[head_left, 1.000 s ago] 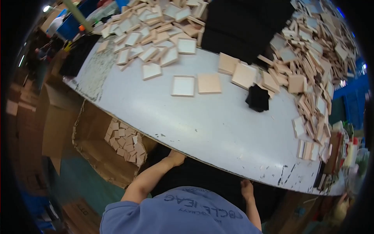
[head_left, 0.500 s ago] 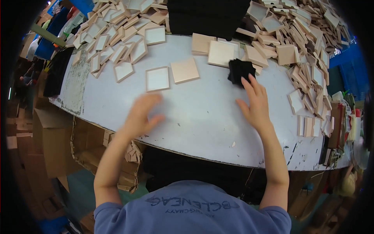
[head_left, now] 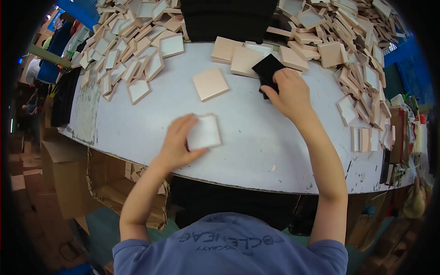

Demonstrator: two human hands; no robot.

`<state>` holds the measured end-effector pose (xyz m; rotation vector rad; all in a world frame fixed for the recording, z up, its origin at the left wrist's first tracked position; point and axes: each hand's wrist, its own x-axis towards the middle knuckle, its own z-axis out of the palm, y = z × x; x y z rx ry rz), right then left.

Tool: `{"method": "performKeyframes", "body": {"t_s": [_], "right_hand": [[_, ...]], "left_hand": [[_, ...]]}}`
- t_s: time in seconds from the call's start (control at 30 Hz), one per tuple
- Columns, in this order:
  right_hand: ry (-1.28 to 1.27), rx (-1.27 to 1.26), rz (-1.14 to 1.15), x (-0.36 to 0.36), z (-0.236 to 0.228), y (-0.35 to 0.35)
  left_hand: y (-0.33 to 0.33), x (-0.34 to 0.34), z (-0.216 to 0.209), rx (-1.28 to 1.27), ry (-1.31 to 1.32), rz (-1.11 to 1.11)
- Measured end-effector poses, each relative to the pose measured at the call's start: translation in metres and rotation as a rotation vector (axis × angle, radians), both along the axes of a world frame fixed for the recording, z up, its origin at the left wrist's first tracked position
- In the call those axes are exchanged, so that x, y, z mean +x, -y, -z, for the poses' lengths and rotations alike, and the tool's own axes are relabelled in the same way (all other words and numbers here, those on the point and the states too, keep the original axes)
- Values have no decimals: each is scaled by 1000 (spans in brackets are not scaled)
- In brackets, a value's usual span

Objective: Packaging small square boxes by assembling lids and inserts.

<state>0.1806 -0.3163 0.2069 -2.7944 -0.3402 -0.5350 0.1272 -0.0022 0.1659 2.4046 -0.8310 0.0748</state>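
My left hand (head_left: 178, 144) grips the left side of a shallow square box tray (head_left: 206, 130), its white inside facing up, low over or on the near part of the table. Toward the far right, the fingers of my right hand (head_left: 291, 91) are closed on black square pads (head_left: 269, 68), thumb on the near side. How many pads are between the fingers I cannot tell. A beige box lid (head_left: 210, 84) lies face down between the two hands, a little farther off. Just beyond the pads sit more beige lids (head_left: 245, 61), partly overlapping.
Heaps of loose box halves lie at the far left (head_left: 137, 50) and along the right (head_left: 355, 55) of the white table (head_left: 247, 160). A black block-like thing (head_left: 227, 20) stands at the far middle. Below the left edge is an open cardboard carton (head_left: 107, 176).
My left hand has taken hold of the box tray and drawn it nearer, slightly right. My right hand has closed on the black pads, which now sit tilted and turned.
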Motion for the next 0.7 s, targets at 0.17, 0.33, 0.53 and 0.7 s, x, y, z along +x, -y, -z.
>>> {"method": "performKeyframes", "body": {"t_s": [0.17,0.33,0.53,0.7], "right_hand": [[220,-175,-20,14,22,7],[669,-105,-292,-44,-8,-14],[217,-159,-679,-97,37,-23],[-7,98,-723,-92,43,-33]], "left_hand": [[53,-22,-1,-81,-105,134],[65,-24,1,-158,-199,1],[74,-21,9,-247,-228,-38],[76,-21,14,-181,-131,33]]}}
